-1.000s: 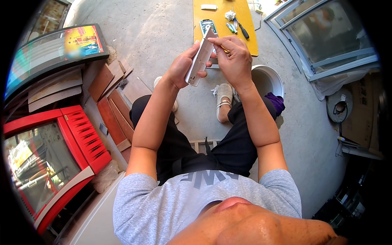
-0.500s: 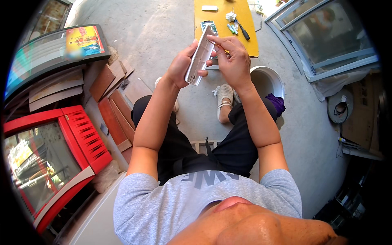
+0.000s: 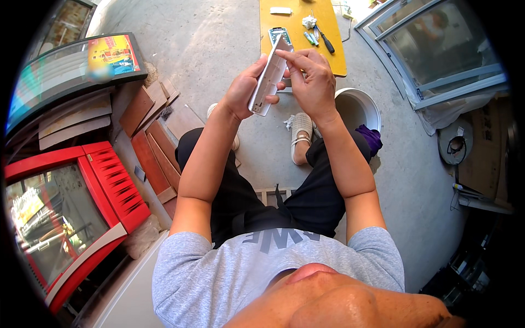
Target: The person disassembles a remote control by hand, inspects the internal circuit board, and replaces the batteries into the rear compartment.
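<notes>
Your left hand (image 3: 243, 92) grips a long, hollow, plastic-looking white shell (image 3: 269, 80); your right hand (image 3: 312, 81) curls at its edge, whether pinching, I cannot tell.

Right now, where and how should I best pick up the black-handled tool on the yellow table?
Probably by its thick black handle, coming from its right with your right hand. The handle's butt end points toward you, small green cylinders lie close on its left, and a crumpled white wad sits near the far end.
</notes>
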Demonstrator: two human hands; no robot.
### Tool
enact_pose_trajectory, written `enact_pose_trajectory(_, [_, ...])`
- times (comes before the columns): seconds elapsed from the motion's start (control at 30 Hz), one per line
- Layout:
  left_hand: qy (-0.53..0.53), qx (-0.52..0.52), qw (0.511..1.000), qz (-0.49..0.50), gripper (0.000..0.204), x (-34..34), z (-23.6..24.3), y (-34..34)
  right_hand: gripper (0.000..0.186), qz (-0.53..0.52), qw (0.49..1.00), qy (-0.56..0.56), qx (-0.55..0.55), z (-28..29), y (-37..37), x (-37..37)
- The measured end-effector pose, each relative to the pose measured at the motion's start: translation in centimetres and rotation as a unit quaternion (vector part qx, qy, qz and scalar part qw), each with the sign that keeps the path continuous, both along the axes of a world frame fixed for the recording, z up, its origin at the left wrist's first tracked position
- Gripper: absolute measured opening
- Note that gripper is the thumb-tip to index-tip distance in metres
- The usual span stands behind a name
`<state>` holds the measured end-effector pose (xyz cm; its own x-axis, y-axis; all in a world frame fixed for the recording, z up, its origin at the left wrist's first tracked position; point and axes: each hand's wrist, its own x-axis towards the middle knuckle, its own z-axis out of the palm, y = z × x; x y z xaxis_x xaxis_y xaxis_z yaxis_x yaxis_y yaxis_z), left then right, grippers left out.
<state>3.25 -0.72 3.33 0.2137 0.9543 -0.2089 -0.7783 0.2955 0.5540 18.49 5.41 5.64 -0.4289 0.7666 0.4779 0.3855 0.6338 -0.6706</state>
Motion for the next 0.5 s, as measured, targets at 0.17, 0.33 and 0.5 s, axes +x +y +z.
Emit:
enact_pose_trajectory(0.17, [0.016, -0.002, 1.0, 0.003, 0.044, 0.0, -0.04, -0.01, 0.03, 0.003, 1.0, -0.002, 0.002, 0.01, -0.03, 0.0])
enact_pose_trajectory(0.33, [0.038, -0.019, 0.999, 0.012, 0.046, -0.03, -0.16, -0.05, 0.032, 0.0, 0.999, -0.011, 0.035, -0.01, -0.17, 0.0])
enact_pose_trajectory(0.5, [0.048, -0.015, 0.999, 0.012, 0.046, -0.1, -0.28, -0.18, 0.034, -0.004, 0.999, -0.015, 0.048, -0.32, -0.44, -0.2])
